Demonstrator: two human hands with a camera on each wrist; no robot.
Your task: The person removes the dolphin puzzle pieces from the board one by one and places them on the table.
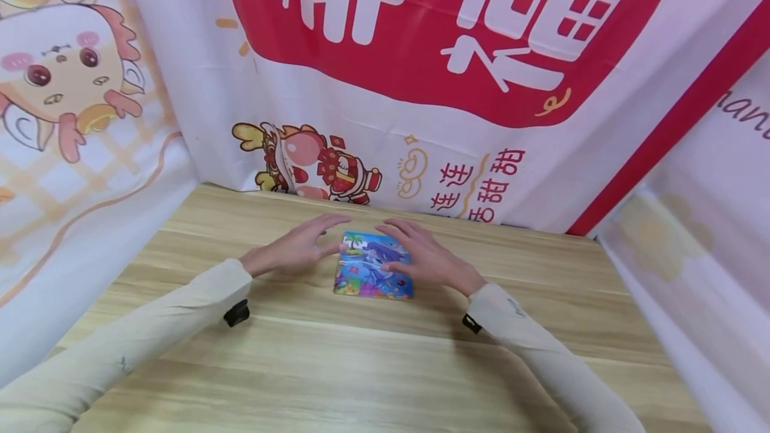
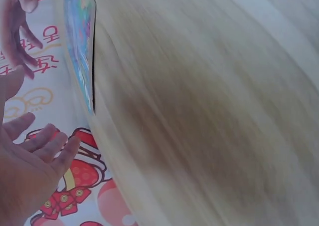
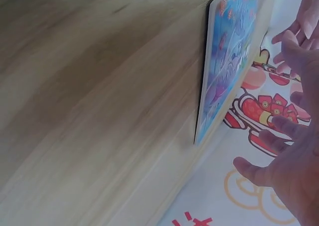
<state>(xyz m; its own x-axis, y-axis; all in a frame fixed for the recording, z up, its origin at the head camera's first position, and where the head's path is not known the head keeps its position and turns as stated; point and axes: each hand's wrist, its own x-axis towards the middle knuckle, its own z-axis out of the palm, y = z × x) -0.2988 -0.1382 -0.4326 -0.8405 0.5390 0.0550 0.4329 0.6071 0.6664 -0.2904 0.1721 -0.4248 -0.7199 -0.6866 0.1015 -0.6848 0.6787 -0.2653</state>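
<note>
The person's left arm (image 1: 144,329), in a long cream fabric sleeve, and right arm (image 1: 541,346), sleeved to match, reach forward and slant inward toward each other, the bare left wrist (image 1: 255,261) and bare right wrist (image 1: 471,279) showing past the cuffs. The left grip (image 1: 297,246), a bare hand, has relaxed, parted fingers pointing inward, its thumb held away from them. The right grip (image 1: 430,256), also bare, mirrors it with fingers loosely bent and spread, the two palms turned toward one another, near but apart.
</note>
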